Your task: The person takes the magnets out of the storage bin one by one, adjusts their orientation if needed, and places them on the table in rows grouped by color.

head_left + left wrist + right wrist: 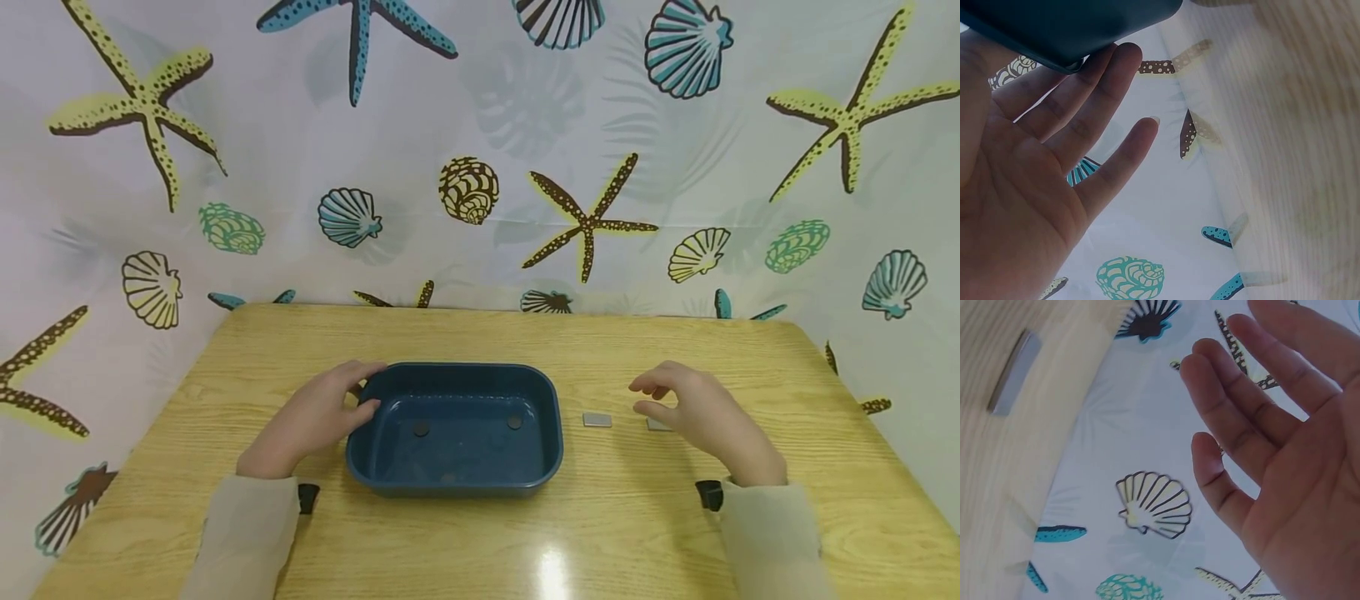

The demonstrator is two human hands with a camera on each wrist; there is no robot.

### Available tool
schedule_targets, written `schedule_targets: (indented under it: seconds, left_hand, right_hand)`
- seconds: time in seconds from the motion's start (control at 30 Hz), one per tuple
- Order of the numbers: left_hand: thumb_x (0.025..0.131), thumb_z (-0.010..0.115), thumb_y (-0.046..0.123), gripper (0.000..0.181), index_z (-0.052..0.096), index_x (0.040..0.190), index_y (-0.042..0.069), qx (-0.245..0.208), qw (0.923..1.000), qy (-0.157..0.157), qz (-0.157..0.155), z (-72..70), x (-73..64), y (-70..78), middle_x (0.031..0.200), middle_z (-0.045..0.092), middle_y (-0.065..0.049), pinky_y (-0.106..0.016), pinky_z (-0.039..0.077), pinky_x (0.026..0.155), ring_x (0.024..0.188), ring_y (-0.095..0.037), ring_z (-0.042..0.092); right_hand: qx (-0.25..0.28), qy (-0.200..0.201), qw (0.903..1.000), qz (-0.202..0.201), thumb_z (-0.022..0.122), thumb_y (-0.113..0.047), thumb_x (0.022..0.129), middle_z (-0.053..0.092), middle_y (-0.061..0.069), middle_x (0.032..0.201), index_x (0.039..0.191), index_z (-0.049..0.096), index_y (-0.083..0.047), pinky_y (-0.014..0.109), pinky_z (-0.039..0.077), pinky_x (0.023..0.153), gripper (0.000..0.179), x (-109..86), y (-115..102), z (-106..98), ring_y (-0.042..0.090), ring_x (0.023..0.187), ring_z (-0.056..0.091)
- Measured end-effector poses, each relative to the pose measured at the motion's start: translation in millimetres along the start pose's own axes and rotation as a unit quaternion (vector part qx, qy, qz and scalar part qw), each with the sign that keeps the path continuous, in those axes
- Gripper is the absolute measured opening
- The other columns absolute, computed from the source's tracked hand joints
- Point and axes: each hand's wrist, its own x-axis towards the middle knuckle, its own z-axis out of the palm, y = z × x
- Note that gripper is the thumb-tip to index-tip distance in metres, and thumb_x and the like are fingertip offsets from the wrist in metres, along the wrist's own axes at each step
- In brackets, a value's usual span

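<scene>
A dark blue plastic tray (457, 483) with rounded corners stands on the table; dark round spots (422, 428) show on its floor. My left hand (322, 417) holds its back left corner, thumb over the left rim and a finger at the back rim. From the left wrist view, the left hand (1041, 162) has its little finger free of the tray (1104, 31). My right hand (697, 412) hovers, fingers slightly bent and holding nothing. A small flat grey rectangular piece (597, 420) lies between tray and right hand. Another grey piece (658, 425) is partly hidden beneath that hand.
The wooden table (450, 550) reaches back to a white cloth (420, 275) printed with starfish and shells, which also hangs along both sides. Dark straps (708, 495) sit at both wrists by the beige sleeves (772, 533).
</scene>
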Motion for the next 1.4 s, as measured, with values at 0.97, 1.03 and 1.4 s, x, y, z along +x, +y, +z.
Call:
schedule_targets:
  seconds: [0.97, 1.03, 1.4]
  left_hand:
    - [0.096, 0.069, 0.008, 0.049, 0.057, 0.143, -0.001, 0.003, 1.0, 0.0, 0.004, 0.5, 0.0, -0.5, 0.127, 0.068, -0.019, -0.039, 0.057, 0.079, 0.103, -0.032, 0.067]
    - [0.096, 0.069, 0.008, 0.05, 0.057, 0.143, -0.001, 0.003, 1.0, 0.001, 0.004, 0.4, -0.1, -0.9, 0.127, 0.068, -0.019, -0.04, 0.058, 0.079, 0.103, -0.032, 0.067]
    - [0.096, 0.069, 0.01, 0.05, 0.057, 0.143, 0.0, 0.013, 0.9999, -0.004, 0.004, -0.1, -0.9, -1.4, 0.128, 0.068, -0.019, -0.044, 0.058, 0.083, 0.104, -0.031, 0.067]
  right_hand:
    - [-0.05, -0.031, 0.9714, -0.23, 0.076, -0.022, 0.094, 0.073, -0.003, 0.109, 0.113, 0.078, -0.017, 0.04, 0.05, 0.092, 0.019, 37.4, -114.7, 58.8, 0.014, 0.097, 0.068]
    - [-0.041, -0.043, 0.9705, -0.234, 0.075, -0.022, 0.095, 0.074, -0.003, 0.109, 0.113, 0.078, -0.017, 0.039, 0.049, 0.09, 0.019, 39.8, -119.8, 66.8, 0.015, 0.096, 0.068]
    - [0.067, -0.166, 0.958, -0.224, 0.048, -0.039, 0.109, 0.072, -0.001, 0.133, 0.139, 0.065, -0.014, 0.032, 0.055, 0.103, 0.042, 48.5, -145.5, 100.2, 0.012, 0.118, 0.071]
